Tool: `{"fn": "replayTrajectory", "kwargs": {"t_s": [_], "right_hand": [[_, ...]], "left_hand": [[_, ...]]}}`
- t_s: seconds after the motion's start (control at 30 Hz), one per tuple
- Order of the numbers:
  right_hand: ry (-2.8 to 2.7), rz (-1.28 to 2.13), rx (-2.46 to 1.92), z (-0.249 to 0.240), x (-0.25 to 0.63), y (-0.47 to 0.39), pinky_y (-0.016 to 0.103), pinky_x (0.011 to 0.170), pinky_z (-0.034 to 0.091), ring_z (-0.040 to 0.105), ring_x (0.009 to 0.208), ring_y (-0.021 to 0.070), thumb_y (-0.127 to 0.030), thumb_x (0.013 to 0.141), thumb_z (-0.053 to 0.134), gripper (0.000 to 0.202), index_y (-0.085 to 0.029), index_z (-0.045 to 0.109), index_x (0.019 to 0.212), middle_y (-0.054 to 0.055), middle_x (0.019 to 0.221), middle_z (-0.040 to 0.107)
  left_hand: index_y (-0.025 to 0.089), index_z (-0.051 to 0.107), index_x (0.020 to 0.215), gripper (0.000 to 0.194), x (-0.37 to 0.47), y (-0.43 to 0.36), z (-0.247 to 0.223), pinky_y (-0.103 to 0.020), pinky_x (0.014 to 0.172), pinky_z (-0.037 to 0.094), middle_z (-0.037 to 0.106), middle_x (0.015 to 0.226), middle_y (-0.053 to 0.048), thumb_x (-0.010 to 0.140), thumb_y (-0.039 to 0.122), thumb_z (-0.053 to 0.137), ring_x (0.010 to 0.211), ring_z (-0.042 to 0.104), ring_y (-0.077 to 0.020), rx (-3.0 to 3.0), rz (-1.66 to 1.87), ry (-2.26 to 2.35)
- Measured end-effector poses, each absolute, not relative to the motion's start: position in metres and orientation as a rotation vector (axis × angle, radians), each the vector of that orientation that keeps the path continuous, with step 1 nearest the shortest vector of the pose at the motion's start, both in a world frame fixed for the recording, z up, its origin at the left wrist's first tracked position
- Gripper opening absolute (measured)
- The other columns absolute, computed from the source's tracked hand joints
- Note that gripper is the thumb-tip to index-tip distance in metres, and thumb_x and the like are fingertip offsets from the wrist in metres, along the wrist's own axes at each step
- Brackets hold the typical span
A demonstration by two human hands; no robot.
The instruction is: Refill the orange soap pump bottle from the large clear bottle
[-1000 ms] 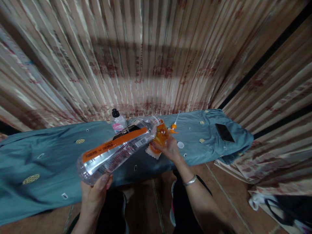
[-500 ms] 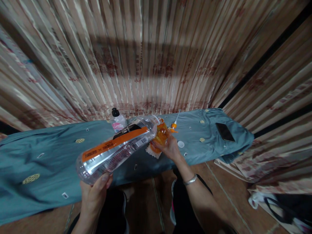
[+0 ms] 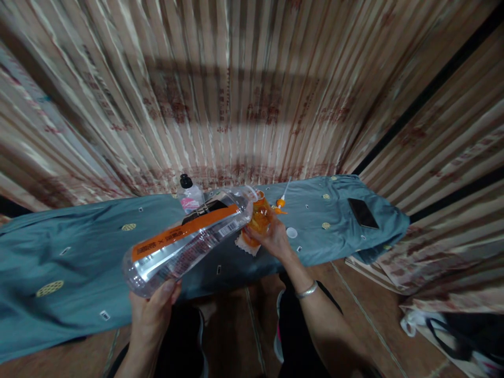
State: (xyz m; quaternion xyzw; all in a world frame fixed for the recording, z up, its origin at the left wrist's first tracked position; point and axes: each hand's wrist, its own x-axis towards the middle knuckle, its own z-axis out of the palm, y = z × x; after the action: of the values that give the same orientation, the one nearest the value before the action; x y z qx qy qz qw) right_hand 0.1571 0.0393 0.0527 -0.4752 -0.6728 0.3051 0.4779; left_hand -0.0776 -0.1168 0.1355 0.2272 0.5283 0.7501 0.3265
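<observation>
My left hand (image 3: 155, 310) grips the base of a large clear plastic bottle (image 3: 185, 252) with an orange and silver label. It lies tilted, its neck pointing up and right, the mouth against the opening of an orange translucent bottle (image 3: 260, 218). My right hand (image 3: 273, 239) is wrapped around that orange bottle, above a small lace-edged cloth (image 3: 248, 245). An orange pump top (image 3: 281, 203) with a pale tube lies just behind my right hand, and a white round cap (image 3: 292, 232) sits to its right. Whether liquid passes between the bottles I cannot tell.
A clear bottle with a black cap and pink print (image 3: 191, 194) stands at the back. A dark phone (image 3: 363, 212) lies at the right end of the teal cloth-covered table (image 3: 90, 236). Pleated curtains (image 3: 244, 105) hang behind and at the right. Bags (image 3: 452, 336) rest on the floor.
</observation>
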Motion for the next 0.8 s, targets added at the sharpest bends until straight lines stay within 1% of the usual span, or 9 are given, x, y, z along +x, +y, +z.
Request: {"fn": "replayTrajectory", "kwargs": {"t_s": [0.1,0.13,0.2,0.27,0.4,0.53,0.63,0.73,0.8], "right_hand": [[-1.653,0.751,-1.167,0.054,0.158,0.039,0.056,0.104,0.068,0.082,0.120,0.0384,-0.047,0.077,0.091,0.078,-0.023,0.065,0.146,0.013,0.128,0.084],[-1.655,0.751,-1.165,0.054,0.158,0.039,0.056,0.104,0.068,0.082,0.120,0.0387,-0.047,0.077,0.091,0.078,-0.022,0.065,0.147,0.013,0.127,0.084],[-1.656,0.749,-1.159,0.054,0.158,0.039,0.057,0.105,0.068,0.082,0.120,0.0385,-0.047,0.077,0.091,0.080,-0.022,0.064,0.148,0.013,0.128,0.084],[-1.656,0.746,-1.158,0.054,0.158,0.038,0.056,0.105,0.068,0.082,0.120,0.0382,-0.045,0.076,0.091,0.082,-0.022,0.063,0.149,0.013,0.131,0.084],[-1.663,0.742,-1.141,0.055,0.157,0.038,0.056,0.107,0.067,0.081,0.122,0.0378,-0.042,0.077,0.092,0.080,-0.024,0.063,0.150,0.013,0.134,0.082],[-1.665,0.740,-1.138,0.056,0.156,0.038,0.054,0.106,0.068,0.081,0.123,0.0368,-0.041,0.077,0.092,0.080,-0.025,0.065,0.151,0.013,0.134,0.083],[-1.673,0.755,-1.143,0.058,0.157,0.037,0.053,0.106,0.068,0.081,0.123,0.0362,-0.041,0.078,0.092,0.080,-0.023,0.064,0.151,0.014,0.134,0.083],[-1.680,0.753,-1.144,0.058,0.157,0.037,0.052,0.108,0.067,0.081,0.124,0.0360,-0.041,0.079,0.091,0.080,-0.022,0.064,0.152,0.014,0.135,0.082],[-1.683,0.745,-1.147,0.057,0.157,0.037,0.052,0.107,0.067,0.081,0.123,0.0364,-0.041,0.079,0.091,0.081,-0.022,0.064,0.153,0.014,0.134,0.083]], "left_hand": [[0.022,0.074,0.082,0.046,-0.082,-0.122,0.125,-0.020,0.036,0.038,0.056,0.053,0.005,0.046,0.035,0.098,0.042,0.044,-0.0105,0.675,1.935,1.356],[0.022,0.075,0.085,0.046,-0.083,-0.124,0.121,-0.021,0.038,0.041,0.059,0.055,0.004,0.050,0.036,0.100,0.044,0.047,-0.0118,0.715,1.892,1.347],[0.021,0.077,0.093,0.046,-0.083,-0.125,0.117,-0.019,0.041,0.040,0.062,0.063,0.003,0.056,0.038,0.100,0.049,0.048,-0.0106,0.715,1.949,1.328],[0.020,0.079,0.096,0.049,-0.082,-0.125,0.116,-0.018,0.040,0.038,0.065,0.068,0.002,0.056,0.039,0.101,0.050,0.049,-0.0102,0.704,1.988,1.319],[0.020,0.076,0.086,0.049,-0.081,-0.123,0.119,-0.018,0.035,0.033,0.066,0.065,0.000,0.050,0.041,0.102,0.046,0.052,-0.0124,0.732,1.989,1.316],[0.021,0.075,0.090,0.043,-0.083,-0.125,0.117,-0.016,0.040,0.035,0.065,0.066,0.001,0.061,0.041,0.099,0.050,0.051,-0.0107,0.759,1.979,1.315],[0.020,0.075,0.091,0.047,-0.084,-0.127,0.115,-0.019,0.038,0.036,0.065,0.065,0.000,0.058,0.042,0.101,0.049,0.052,-0.0124,0.793,1.929,1.314],[0.020,0.074,0.089,0.040,-0.085,-0.128,0.113,-0.017,0.042,0.038,0.065,0.066,0.000,0.064,0.041,0.099,0.052,0.050,-0.0109,0.780,1.940,1.318],[0.021,0.073,0.088,0.040,-0.087,-0.127,0.112,-0.017,0.042,0.038,0.063,0.065,0.001,0.064,0.041,0.098,0.051,0.048,-0.0101,0.794,1.938,1.316]]}}
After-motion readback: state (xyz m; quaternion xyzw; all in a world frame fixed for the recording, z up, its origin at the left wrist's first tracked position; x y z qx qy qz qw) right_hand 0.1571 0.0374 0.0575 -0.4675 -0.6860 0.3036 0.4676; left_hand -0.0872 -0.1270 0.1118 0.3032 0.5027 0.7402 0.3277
